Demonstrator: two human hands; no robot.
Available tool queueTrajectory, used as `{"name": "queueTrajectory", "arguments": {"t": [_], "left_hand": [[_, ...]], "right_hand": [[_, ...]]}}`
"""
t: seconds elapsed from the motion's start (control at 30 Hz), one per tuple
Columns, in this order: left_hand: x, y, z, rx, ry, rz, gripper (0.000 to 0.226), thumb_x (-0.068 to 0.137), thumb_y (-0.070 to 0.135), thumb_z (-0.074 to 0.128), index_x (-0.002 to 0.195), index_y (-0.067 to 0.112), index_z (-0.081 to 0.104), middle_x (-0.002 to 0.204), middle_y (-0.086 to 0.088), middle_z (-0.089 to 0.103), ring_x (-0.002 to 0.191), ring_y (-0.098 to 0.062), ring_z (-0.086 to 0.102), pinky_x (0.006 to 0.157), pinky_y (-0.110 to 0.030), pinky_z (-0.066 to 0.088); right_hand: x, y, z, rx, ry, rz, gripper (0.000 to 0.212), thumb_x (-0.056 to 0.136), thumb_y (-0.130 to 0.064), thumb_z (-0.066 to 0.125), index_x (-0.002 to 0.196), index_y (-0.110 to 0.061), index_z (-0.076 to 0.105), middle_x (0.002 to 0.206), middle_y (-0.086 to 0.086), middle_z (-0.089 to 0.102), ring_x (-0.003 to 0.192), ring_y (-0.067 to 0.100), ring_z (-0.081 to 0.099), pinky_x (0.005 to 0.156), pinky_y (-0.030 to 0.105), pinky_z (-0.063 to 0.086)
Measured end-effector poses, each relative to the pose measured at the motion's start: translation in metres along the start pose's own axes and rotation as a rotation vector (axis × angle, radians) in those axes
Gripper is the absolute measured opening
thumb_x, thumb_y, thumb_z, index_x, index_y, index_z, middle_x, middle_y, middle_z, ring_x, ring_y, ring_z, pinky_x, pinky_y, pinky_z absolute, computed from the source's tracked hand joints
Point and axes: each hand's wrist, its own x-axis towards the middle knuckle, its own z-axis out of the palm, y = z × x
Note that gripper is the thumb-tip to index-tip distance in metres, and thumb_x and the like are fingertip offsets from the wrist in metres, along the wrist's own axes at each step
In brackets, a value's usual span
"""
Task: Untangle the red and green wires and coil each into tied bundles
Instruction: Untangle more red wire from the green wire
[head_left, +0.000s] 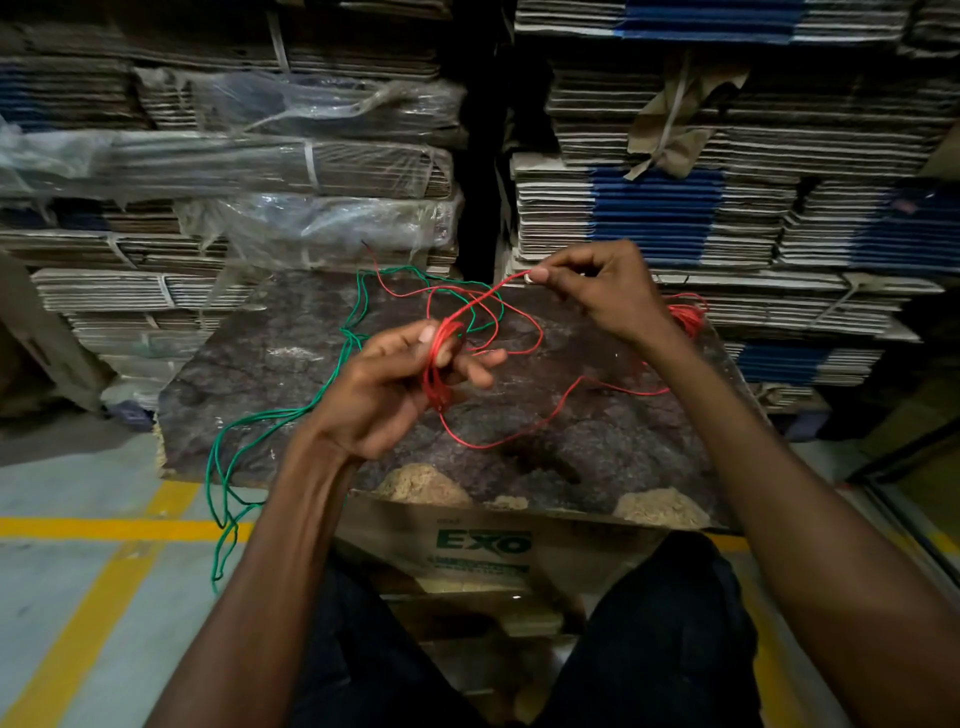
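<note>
Dark-trousered knees sit closest, either side of a cardboard box printed "EXO" that props up the tabletop, a mottled purplish slab with chipped, crumbly pale patches along its near edge.

Left hand has its fingers curled round a small coil of red wire, several turns gathered over the fingers. Right hand pinches a single strand of the same wire between thumb and fingertip, drawn taut toward the coil. Loose red loops trail across the slab; a second red clump lies behind the right wrist.

Green wire crosses the red loops at the far side, then runs off the left edge and hangs toward the floor, grey with yellow lines.

Wire looks thin, light, springy, plastic-sheathed, likely to hold kinks and snag at crossings. Best gripped near the coil, feeding slack gently. Strapped stacks of flattened cartons stand behind.
</note>
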Motion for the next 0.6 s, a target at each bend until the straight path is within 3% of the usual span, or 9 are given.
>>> {"name": "queueTrajectory", "arguments": {"t": [0.13, 0.27, 0.37, 0.5, 0.6], "left_hand": [[-0.001, 0.005, 0.000, -0.151, -0.045, 0.090, 0.014, 0.085, 0.026, 0.064, 0.080, 0.015, 0.058, 0.121, -0.021, 0.064, 0.135, -0.048, 0.035, 0.099, -0.070, 0.027], [0.007, 0.007, 0.001, -0.295, -0.088, 0.175, 0.011, 0.089, 0.023, 0.057, 0.084, 0.014, 0.059, 0.150, -0.023, 0.036, 0.141, -0.048, 0.023, 0.100, -0.074, 0.018], [0.016, 0.007, -0.003, -0.317, -0.040, 0.216, 0.013, 0.089, 0.024, 0.052, 0.084, 0.016, 0.060, 0.152, -0.020, 0.035, 0.143, -0.048, 0.013, 0.100, -0.076, 0.016], [0.023, 0.012, -0.017, -0.316, 0.108, 0.265, 0.028, 0.091, 0.029, 0.038, 0.078, 0.021, 0.062, 0.145, -0.015, 0.047, 0.139, -0.046, 0.027, 0.095, -0.075, 0.027], [0.029, 0.018, -0.024, -0.283, 0.169, 0.310, 0.017, 0.088, 0.030, 0.051, 0.078, 0.024, 0.063, 0.145, -0.013, 0.048, 0.123, -0.039, 0.045, 0.092, -0.072, 0.034]], "right_hand": [[-0.007, 0.017, 0.003, 0.066, -0.017, 0.098, 0.004, 0.085, -0.020, 0.073, 0.086, -0.016, 0.074, 0.063, 0.006, 0.062, 0.049, 0.000, 0.047, 0.053, 0.014, 0.037], [-0.030, 0.019, 0.021, 0.055, -0.128, 0.164, 0.011, 0.088, -0.017, 0.070, 0.086, -0.007, 0.074, 0.049, -0.010, 0.055, 0.046, -0.002, 0.042, 0.050, 0.014, 0.033], [-0.052, 0.019, 0.038, 0.082, -0.189, 0.220, 0.011, 0.089, -0.012, 0.067, 0.088, -0.003, 0.073, 0.043, -0.010, 0.051, 0.036, -0.003, 0.040, 0.041, 0.010, 0.028], [-0.078, 0.016, 0.051, 0.166, -0.206, 0.318, 0.008, 0.090, -0.017, 0.067, 0.085, -0.013, 0.073, 0.043, -0.007, 0.052, 0.034, -0.002, 0.038, 0.038, 0.014, 0.028], [-0.089, 0.013, 0.054, 0.177, -0.212, 0.307, 0.008, 0.090, -0.023, 0.069, 0.084, -0.024, 0.074, 0.047, -0.004, 0.054, 0.038, 0.004, 0.042, 0.042, 0.017, 0.030]]}}
